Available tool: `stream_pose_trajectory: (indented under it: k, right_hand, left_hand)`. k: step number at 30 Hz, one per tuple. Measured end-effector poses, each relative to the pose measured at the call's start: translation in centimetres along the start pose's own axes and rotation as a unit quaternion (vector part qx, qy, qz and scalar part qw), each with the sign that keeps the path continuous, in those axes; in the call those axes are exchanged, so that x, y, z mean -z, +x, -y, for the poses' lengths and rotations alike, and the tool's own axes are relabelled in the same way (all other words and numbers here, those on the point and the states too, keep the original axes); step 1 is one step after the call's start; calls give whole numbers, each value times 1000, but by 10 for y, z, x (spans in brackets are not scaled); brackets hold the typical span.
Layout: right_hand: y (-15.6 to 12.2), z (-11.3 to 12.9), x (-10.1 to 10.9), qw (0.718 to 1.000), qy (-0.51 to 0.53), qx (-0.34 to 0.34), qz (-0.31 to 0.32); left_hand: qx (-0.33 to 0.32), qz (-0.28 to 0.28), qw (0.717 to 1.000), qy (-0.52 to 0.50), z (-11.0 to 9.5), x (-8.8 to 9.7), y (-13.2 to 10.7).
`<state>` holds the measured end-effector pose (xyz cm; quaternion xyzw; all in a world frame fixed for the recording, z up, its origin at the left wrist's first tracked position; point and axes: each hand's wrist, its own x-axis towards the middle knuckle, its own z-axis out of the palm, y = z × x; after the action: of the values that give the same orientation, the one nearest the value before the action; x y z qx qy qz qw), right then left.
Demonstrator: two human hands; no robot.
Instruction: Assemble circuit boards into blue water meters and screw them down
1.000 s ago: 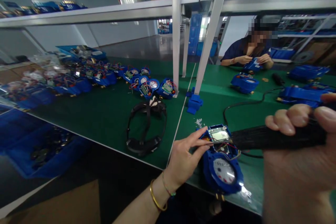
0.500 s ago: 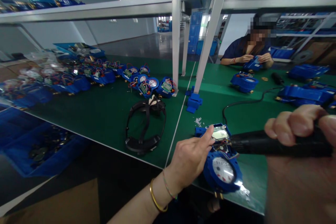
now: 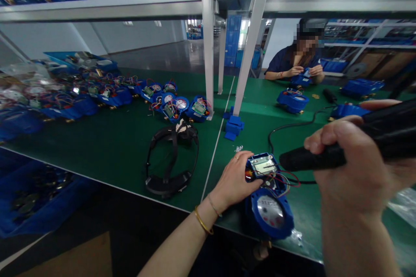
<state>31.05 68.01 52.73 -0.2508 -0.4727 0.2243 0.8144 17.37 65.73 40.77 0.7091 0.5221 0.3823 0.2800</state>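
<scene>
A blue water meter (image 3: 269, 214) with a round dial lies near the table's front edge, its electronics housing uncovered. Inside the housing are a small display board (image 3: 264, 165) and several coloured wires (image 3: 286, 179). My left hand (image 3: 234, 180) grips the housing's left side, fingers over the far edge and thumb at the near side. Wrapped in my right hand (image 3: 352, 156) is a black electric screwdriver (image 3: 328, 158), tilted, with its thin bit over the display board. Whether the bit touches the board I cannot tell.
A black head strap (image 3: 170, 181) lies left of centre. Several wired blue meters (image 3: 113, 95) crowd the left. Small white bits (image 3: 238, 149) and a blue plastic piece (image 3: 234, 126) lie beyond my left hand. Shelf posts (image 3: 208, 52) stand mid-table. A co-worker (image 3: 303, 60) handles a meter across.
The screwdriver has swung from level to tilted, its bit now over the display. My left hand has shifted from a pointed finger to a grip around the housing; the wires show more.
</scene>
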Motion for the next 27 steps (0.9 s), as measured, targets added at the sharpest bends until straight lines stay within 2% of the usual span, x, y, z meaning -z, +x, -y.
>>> stream_pose_trajectory:
  k: [2,10,19,27]
  right_hand:
    - [-5,-7,1,1000,-1,9,23]
    - [-18,-8,3,995,-22,-56,84]
    - [-20,-15,7,993,-22,-66,97]
    - [-19,-13,4,990,-15,-76,117]
  left_hand:
    - [17,-13,1000,-12,-1,-3,1]
    - [22,-10,1000,-11,-5,1,4]
    - [45,8,999,-13,-6,3,7]
    - [40,26,999,-4,-7,4,9]
